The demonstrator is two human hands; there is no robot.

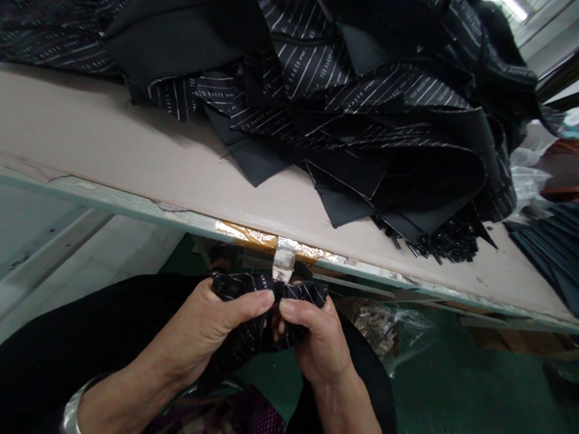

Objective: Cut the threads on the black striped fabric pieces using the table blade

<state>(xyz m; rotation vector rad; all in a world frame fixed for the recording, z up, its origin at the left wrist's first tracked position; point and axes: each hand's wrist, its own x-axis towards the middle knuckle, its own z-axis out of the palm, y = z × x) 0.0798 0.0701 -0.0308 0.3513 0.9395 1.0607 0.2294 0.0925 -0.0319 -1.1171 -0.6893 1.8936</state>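
Blk fabric pc (237, 285) w/ thin white stripes, dotted lines & small lettering; bunched up, folds uneven. Both hands grip it, thumbs on top: L hand (205, 327) at its left, R hand (324, 338) at its right. Located just off counter's (108, 144) near edge, by silvery fitting (284, 256); contact w/ fitting unclear.

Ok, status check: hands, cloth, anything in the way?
Left hand, right hand: both gripping dark patterned cloth. Cloth bunched between them. Taped fitting on table edge close by; contact unclear.

Close, tilted, downward head view.
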